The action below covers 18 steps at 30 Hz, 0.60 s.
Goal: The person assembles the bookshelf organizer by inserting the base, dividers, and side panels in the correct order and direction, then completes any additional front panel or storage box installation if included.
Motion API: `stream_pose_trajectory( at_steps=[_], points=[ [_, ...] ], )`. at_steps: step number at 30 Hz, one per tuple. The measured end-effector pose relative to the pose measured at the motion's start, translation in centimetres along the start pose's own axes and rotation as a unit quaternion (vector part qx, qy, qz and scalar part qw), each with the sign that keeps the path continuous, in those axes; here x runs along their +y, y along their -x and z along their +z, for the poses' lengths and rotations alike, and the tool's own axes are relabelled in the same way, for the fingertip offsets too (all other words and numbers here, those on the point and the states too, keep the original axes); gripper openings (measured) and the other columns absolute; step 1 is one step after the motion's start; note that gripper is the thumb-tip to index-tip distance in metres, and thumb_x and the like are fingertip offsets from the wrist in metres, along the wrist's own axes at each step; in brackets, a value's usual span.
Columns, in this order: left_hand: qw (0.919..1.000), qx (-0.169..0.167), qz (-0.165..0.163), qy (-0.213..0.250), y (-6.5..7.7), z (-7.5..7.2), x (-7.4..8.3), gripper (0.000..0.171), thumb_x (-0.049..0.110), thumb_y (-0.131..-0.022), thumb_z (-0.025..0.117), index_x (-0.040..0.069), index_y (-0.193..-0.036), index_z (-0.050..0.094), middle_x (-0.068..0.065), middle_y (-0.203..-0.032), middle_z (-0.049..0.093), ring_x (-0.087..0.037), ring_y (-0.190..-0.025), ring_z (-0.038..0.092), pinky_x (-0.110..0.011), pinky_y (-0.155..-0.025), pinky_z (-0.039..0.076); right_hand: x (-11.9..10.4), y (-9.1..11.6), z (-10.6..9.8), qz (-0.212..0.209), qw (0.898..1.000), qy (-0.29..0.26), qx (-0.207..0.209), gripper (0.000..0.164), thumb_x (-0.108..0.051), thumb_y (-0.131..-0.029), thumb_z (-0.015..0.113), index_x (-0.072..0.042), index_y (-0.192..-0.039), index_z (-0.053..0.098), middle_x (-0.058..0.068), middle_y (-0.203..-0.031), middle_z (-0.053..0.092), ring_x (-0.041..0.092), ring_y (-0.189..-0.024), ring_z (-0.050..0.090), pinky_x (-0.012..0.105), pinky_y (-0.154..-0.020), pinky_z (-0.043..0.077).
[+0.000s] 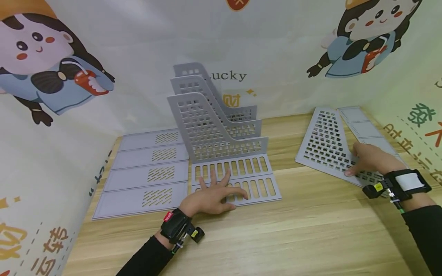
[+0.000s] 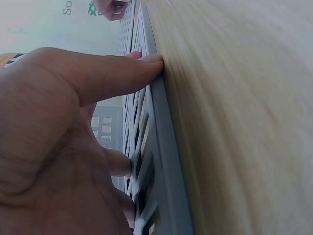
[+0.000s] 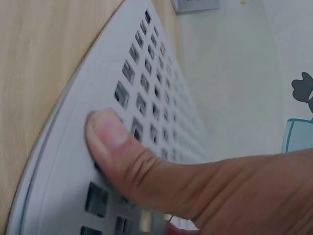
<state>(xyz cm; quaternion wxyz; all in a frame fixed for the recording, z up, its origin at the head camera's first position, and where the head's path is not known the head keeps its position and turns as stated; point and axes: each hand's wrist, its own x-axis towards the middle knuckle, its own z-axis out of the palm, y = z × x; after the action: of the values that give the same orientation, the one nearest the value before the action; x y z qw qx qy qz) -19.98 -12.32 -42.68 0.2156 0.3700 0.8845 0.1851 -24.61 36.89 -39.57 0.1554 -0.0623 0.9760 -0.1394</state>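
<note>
A grey plastic file rack (image 1: 221, 126) has three upright perforated dividers standing on a slotted base panel (image 1: 274, 188). On that base, my left hand (image 1: 212, 197) rests with its fingers spread over the slots. Its thumb lies at the panel's front edge in the left wrist view. To the right, my right hand (image 1: 373, 159) grips a loose perforated side panel (image 1: 324, 134). The right wrist view shows the thumb (image 3: 110, 134) pressed on the face of this panel, beside its square holes. The other fingers are mostly hidden behind the panel's far side.
Left of the rack lies a row of flat grey panels (image 1: 131, 161) with slanted slots. Another flat grey panel (image 1: 362, 122) lies at the right, partly under the loose perforated one. A printed cloth backdrop (image 1: 145, 57) rises behind the wooden table (image 1: 276, 241) and along both sides.
</note>
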Motion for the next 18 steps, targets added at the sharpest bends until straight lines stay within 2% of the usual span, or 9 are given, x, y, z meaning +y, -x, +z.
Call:
stream_pose_trajectory(
  at_steps=[3,5,8,12,14,15,18],
  points=[
    [1.0000,-0.001,-0.002,-0.002,0.0,-0.1,0.0,0.042,0.031,-0.103,0.061,0.043,-0.143,0.054,-0.027,-0.164,-0.010,-0.064,-0.135,-0.022,-0.086,-0.093,-0.011,-0.2,-0.4,0.0,-0.009,1.000,-0.016,0.015,0.092,-0.037,-0.064,0.096,0.021,-0.112,0.045,0.037,-0.102,0.057,0.045,-0.088,0.056,0.058,-0.079,0.047],
    [1.0000,0.000,-0.003,-0.004,0.0,-0.1,0.0,0.042,0.031,-0.103,0.061,0.043,-0.143,0.054,-0.027,-0.164,-0.009,-0.064,-0.135,-0.021,-0.086,-0.093,-0.011,-0.4,-0.6,0.0,-0.015,0.999,-0.030,0.026,0.088,-0.037,-0.066,0.096,0.019,-0.114,0.047,0.032,-0.099,0.059,0.041,-0.085,0.056,0.055,-0.076,0.046],
    [1.0000,0.001,-0.002,-0.005,0.0,-0.1,0.1,0.042,0.031,-0.103,0.061,0.044,-0.142,0.054,-0.027,-0.164,-0.007,-0.065,-0.135,-0.020,-0.086,-0.094,-0.010,-1.0,-0.8,-0.1,-0.048,0.996,-0.058,0.050,0.066,-0.027,-0.078,0.090,0.014,-0.113,0.053,0.021,-0.093,0.065,0.032,-0.078,0.057,0.047,-0.071,0.047],
    [1.0000,0.000,0.002,0.000,-0.1,0.0,0.0,0.042,0.030,-0.104,0.061,0.044,-0.142,0.054,-0.027,-0.164,-0.008,-0.065,-0.135,-0.022,-0.086,-0.094,-0.011,-1.7,-0.6,-0.5,-0.123,0.985,-0.072,0.098,0.025,-0.006,-0.090,0.078,0.006,-0.096,0.056,0.006,-0.080,0.066,0.022,-0.068,0.056,0.034,-0.059,0.037],
    [0.9999,-0.004,0.003,0.009,-0.1,0.1,-0.1,0.042,0.030,-0.104,0.060,0.043,-0.143,0.053,-0.026,-0.164,-0.010,-0.063,-0.134,-0.025,-0.084,-0.094,-0.014,-2.0,-0.5,-0.8,-0.155,0.977,-0.077,0.123,0.024,-0.001,-0.093,0.073,0.001,-0.087,0.049,0.005,-0.076,0.065,0.024,-0.068,0.062,0.032,-0.057,0.034],
    [0.9999,-0.006,0.003,0.011,0.0,0.1,-0.1,0.042,0.030,-0.104,0.060,0.043,-0.143,0.053,-0.026,-0.164,-0.011,-0.063,-0.134,-0.026,-0.084,-0.094,-0.015,-2.3,-0.4,-0.9,-0.166,0.973,-0.085,0.135,0.029,0.001,-0.094,0.070,-0.002,-0.084,0.043,0.004,-0.071,0.061,0.026,-0.069,0.064,0.032,-0.055,0.032],
    [0.9999,-0.006,0.001,0.011,0.1,0.1,-0.3,0.042,0.030,-0.104,0.060,0.043,-0.143,0.053,-0.026,-0.164,-0.010,-0.064,-0.134,-0.025,-0.084,-0.094,-0.014,-3.2,-0.3,-1.1,-0.189,0.960,-0.107,0.179,0.042,0.004,-0.096,0.067,-0.008,-0.081,0.030,0.000,-0.064,0.040,0.019,-0.060,0.058,0.030,-0.052,0.026]
  ],
)
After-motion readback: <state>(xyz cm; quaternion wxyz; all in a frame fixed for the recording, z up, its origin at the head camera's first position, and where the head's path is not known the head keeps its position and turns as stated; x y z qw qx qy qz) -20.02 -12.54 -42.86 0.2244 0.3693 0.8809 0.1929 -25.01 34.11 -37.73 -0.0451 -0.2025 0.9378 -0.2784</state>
